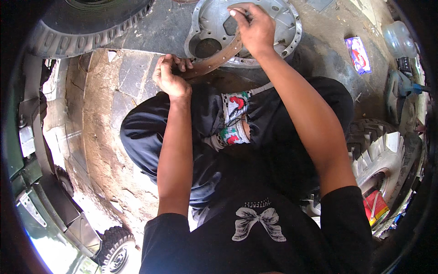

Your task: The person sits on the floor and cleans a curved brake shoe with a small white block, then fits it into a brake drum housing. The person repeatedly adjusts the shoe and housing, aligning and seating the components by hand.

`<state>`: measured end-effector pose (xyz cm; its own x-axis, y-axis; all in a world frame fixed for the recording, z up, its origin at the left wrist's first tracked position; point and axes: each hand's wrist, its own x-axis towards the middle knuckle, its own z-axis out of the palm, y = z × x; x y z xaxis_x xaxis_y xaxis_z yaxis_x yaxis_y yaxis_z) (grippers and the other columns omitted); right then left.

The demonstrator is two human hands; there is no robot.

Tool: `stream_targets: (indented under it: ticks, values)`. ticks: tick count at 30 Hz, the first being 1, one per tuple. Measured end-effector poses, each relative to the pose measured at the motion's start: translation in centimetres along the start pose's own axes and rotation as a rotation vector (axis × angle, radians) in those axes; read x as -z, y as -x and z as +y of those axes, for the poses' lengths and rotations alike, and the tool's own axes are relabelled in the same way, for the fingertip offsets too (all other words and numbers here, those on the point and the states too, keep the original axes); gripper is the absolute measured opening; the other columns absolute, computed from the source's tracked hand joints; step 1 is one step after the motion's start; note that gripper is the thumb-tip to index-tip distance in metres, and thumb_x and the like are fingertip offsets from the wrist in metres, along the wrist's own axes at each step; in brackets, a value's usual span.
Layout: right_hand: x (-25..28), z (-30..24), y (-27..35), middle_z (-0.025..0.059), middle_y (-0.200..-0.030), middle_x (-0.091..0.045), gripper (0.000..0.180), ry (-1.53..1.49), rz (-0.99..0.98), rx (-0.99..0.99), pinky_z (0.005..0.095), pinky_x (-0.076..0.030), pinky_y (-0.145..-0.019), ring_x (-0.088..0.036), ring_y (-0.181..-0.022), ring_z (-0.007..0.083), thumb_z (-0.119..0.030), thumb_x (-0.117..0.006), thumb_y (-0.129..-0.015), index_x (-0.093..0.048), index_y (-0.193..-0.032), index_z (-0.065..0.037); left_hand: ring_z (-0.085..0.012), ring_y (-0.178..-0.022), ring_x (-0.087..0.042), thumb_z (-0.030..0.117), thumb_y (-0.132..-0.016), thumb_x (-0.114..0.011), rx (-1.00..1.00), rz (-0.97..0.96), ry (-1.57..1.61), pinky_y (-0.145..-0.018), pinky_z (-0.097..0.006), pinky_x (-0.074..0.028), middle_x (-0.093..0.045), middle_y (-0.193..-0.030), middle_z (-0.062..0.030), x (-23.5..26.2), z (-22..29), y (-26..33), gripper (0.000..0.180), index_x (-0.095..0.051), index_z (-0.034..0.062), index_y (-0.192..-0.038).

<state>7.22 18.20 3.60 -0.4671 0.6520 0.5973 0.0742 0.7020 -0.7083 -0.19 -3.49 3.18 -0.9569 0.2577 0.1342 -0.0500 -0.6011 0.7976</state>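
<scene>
A curved, rusty-brown metal band [218, 59] runs between both of my hands, above my dark-clothed knees. My left hand [169, 75] grips its lower left end. My right hand [252, 28] is closed on its upper right end. Behind the band a round grey metal housing plate [285, 20] with a bolt-hole rim and a large dark opening lies on the ground. The band crosses the plate's near rim.
A big ribbed tyre [82, 27] lies at top left. Another tyre on a pale rim [383, 155] sits at right, with a red box [375, 205] inside. A small printed packet [358, 55] and a clear plastic jug [398, 39] lie at top right. Vehicle parts line the left edge.
</scene>
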Motion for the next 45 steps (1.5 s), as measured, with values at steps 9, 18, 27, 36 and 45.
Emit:
stream_targets:
  ticks: [9, 18, 27, 36, 45]
  values:
    - [5.9, -1.7, 2.2, 0.0115, -0.094, -0.077, 0.018, -0.034, -0.156, -0.430, 0.0363, -0.055, -0.082, -0.073, -0.087, 0.0275, -0.023, -0.081, -0.087, -0.077, -0.101, -0.011, -0.0193, -0.057, -0.052, 0.015, -0.098, -0.058, -0.079, -0.027, -0.136, -0.056, -0.039, -0.051, -0.053, -0.069, -0.0087, -1.1, -0.8, 0.9, 0.023, -0.058, -0.0005, -0.081]
    - [3.7, -1.1, 5.9, 0.0149, -0.097, -0.076, 0.020, 0.132, -0.416, -0.095, 0.0388, -0.058, -0.080, -0.075, -0.091, 0.0325, -0.012, -0.081, -0.085, -0.075, -0.102, -0.006, -0.0041, -0.059, -0.048, 0.017, -0.099, -0.067, -0.125, 0.008, -0.635, -0.054, -0.025, -0.040, -0.058, -0.061, 0.0015, -5.4, 1.2, 2.9, 0.031, -0.062, 0.0003, -0.073]
    - [3.0, -0.8, 5.9, 0.0165, -0.096, -0.077, 0.021, 0.112, -0.454, -0.262, 0.0385, -0.059, -0.080, -0.076, -0.090, 0.0305, -0.009, -0.081, -0.083, -0.073, -0.102, -0.004, -0.0091, -0.051, -0.051, 0.024, -0.098, -0.069, 0.255, -0.596, -0.447, -0.047, -0.024, -0.036, -0.063, -0.063, -0.0042, -3.9, 2.4, 1.7, 0.032, -0.069, -0.0005, -0.077]
    - [2.4, 0.1, 6.0, 0.0157, -0.092, -0.077, 0.017, 0.165, -0.444, -0.123, 0.0382, -0.059, -0.077, -0.076, -0.088, 0.0311, -0.008, -0.082, -0.081, -0.073, -0.094, -0.002, -0.0101, -0.055, -0.053, 0.015, -0.094, -0.055, 0.235, -0.512, -0.476, -0.052, -0.029, -0.040, -0.060, -0.062, -0.0041, -5.4, 1.6, 0.7, 0.033, -0.062, -0.0021, -0.066]
    - [3.4, -1.0, 5.4, 0.0155, -0.092, -0.077, 0.017, 0.108, -0.550, -0.165, 0.0384, -0.059, -0.077, -0.076, -0.086, 0.0321, -0.006, -0.082, -0.079, -0.073, -0.093, -0.001, -0.0110, -0.054, -0.053, 0.016, -0.095, -0.054, 0.284, -0.438, -0.575, -0.052, -0.029, -0.041, -0.063, -0.061, -0.0052, -7.3, 2.1, 0.2, 0.037, -0.064, -0.0023, -0.066]
